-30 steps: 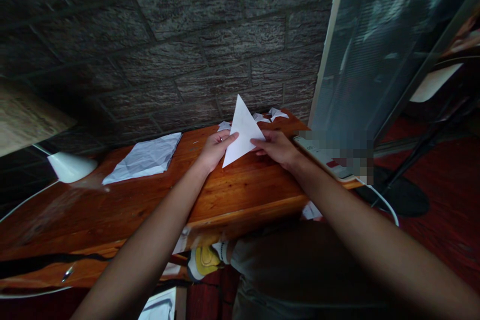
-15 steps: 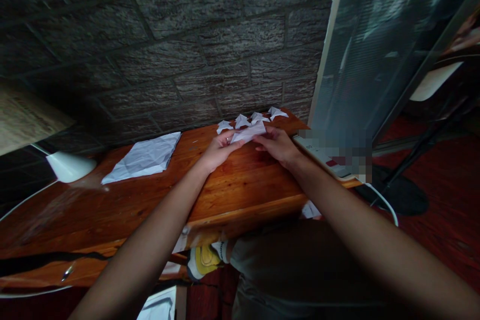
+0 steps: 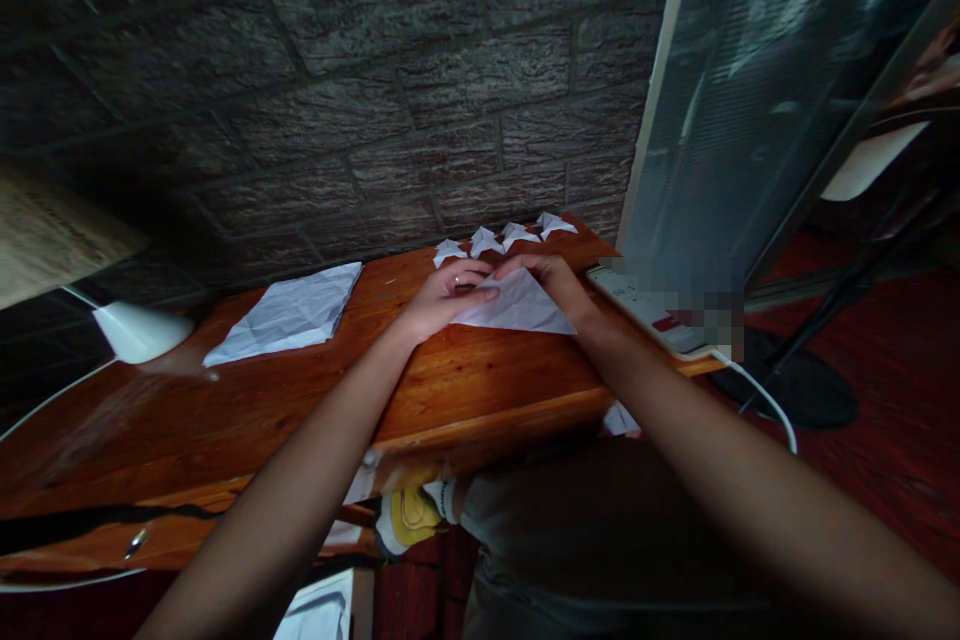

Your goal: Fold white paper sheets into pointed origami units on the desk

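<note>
Between my hands a sheet of white paper (image 3: 521, 308) lies open over the wooden table, its long edge toward me. My left hand (image 3: 448, 298) pinches its left side with the thumb on top; a ring shows on one finger. My right hand (image 3: 541, 275) bends over the far part of the sheet, fingertips close to those of the left. Just beyond stand several folded paper pieces (image 3: 484, 241) with pointed corners, in a row along the wall. The fingers under the paper are hidden.
Creased white sheets (image 3: 289, 312) lie to the left, near a lamp with a white base (image 3: 142, 332). On the right a tablet-like device (image 3: 652, 310) with a white cable (image 3: 757, 385) rests at the table's end. A stone wall (image 3: 450, 100) rises behind.
The paper was a narrow folded strip held up between both hands; now it is spread into a wider shape with a corner reaching toward my right wrist. My right hand has shifted slightly left.
</note>
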### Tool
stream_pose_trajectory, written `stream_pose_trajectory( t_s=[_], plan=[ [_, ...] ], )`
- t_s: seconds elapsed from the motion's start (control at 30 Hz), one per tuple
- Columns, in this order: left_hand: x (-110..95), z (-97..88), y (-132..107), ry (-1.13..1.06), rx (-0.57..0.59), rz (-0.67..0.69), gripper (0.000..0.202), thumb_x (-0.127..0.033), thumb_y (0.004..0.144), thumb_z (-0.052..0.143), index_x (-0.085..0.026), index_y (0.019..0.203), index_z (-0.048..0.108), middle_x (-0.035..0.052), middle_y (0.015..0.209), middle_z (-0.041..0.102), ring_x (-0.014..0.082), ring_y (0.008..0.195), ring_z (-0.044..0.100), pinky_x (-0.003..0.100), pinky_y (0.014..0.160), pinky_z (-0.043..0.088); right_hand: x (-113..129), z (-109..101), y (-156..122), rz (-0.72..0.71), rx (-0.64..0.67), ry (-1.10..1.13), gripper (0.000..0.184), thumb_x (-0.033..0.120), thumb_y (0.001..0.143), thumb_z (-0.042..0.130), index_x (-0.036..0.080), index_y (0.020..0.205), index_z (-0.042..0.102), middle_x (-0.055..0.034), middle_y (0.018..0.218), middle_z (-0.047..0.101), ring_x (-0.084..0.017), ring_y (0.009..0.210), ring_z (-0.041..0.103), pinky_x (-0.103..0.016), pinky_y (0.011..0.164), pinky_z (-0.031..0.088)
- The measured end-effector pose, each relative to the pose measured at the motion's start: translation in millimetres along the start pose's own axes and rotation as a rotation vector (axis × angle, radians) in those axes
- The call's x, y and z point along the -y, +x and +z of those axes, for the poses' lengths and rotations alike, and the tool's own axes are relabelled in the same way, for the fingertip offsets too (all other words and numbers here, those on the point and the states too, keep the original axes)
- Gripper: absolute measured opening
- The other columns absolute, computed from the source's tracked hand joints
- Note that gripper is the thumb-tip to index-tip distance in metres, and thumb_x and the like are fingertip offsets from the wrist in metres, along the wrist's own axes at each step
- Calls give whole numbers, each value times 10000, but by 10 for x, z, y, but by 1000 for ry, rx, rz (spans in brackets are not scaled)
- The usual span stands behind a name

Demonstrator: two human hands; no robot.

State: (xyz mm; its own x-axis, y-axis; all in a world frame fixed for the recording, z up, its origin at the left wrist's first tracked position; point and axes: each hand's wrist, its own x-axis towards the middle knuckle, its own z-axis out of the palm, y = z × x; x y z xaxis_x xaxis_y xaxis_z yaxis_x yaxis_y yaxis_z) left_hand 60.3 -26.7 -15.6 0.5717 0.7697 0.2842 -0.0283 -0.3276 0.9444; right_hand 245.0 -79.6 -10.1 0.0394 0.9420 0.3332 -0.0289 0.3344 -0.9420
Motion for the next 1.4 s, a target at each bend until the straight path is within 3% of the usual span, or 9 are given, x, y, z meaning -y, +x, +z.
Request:
stream_pose_trajectory(
  t_s=[0.13,0.27,0.4,0.63,0.83,0.93,1.03,1.17,1.4],
  plan=[
    [39,23,18,-59,-19,-64,705,-357,583,877,-205,1224,626,35,908,730,168,721,653,289,683,499,-36,12,65,-102,-112,27,268,376,712,741,217,927,721,-17,902,744,-186,875,685,-330,856,531],
    [36,6,42,-14,-181,-17,509,-424,606,845,-160,1013,691,53,931,734,191,787,656,295,713,499,-60,-5,95,11,-308,114,318,501,820,648,232,988,659,-21,863,738,-185,823,696,-337,804,552],
    [13,-49,43,5,-302,-17,404,-417,651,795,-152,932,679,47,899,729,193,782,647,293,711,490,-38,-1,71,51,-331,77,438,643,815,608,211,857,661,-53,862,741,-209,849,700,-350,824,550],
    [47,-17,62,-44,-272,-19,379,-323,634,788,-179,938,614,10,811,720,168,680,643,274,638,487,43,44,40,54,-338,68,577,742,768,588,178,829,690,-85,881,750,-224,870,698,-330,786,551],
    [85,-57,80,-96,-342,-7,487,-282,642,780,-189,1059,547,35,893,733,180,692,671,298,643,516,105,22,31,105,-387,161,572,740,779,565,186,877,667,-82,862,726,-204,813,691,-297,642,559],
    [104,-83,89,-133,-386,36,698,-250,625,801,-212,1231,457,28,914,730,199,772,694,330,723,538,71,26,35,121,-323,187,487,674,781,622,195,865,650,-61,853,703,-179,790,678,-266,603,553],
    [120,-71,90,-144,-317,73,927,-252,601,838,-244,1389,349,28,944,729,215,840,700,356,786,546,-17,35,54,114,-285,131,364,514,721,767,193,819,626,-26,814,669,-144,702,635,-250,573,544],
    [150,-33,80,-69,-205,124,855,-324,624,856,-249,1368,441,64,1031,718,233,889,696,362,786,564,-110,25,81,122,-282,58,282,409,741,771,175,764,614,-23,775,655,-119,616,580,-252,532,533],
    [162,-47,59,60,-154,177,802,-332,622,868,-263,1344,526,114,1327,602,247,999,684,371,823,576,-89,38,71,115,-223,82,224,373,780,742,171,815,651,-33,768,668,-123,602,579,-233,482,504]
  ],
)
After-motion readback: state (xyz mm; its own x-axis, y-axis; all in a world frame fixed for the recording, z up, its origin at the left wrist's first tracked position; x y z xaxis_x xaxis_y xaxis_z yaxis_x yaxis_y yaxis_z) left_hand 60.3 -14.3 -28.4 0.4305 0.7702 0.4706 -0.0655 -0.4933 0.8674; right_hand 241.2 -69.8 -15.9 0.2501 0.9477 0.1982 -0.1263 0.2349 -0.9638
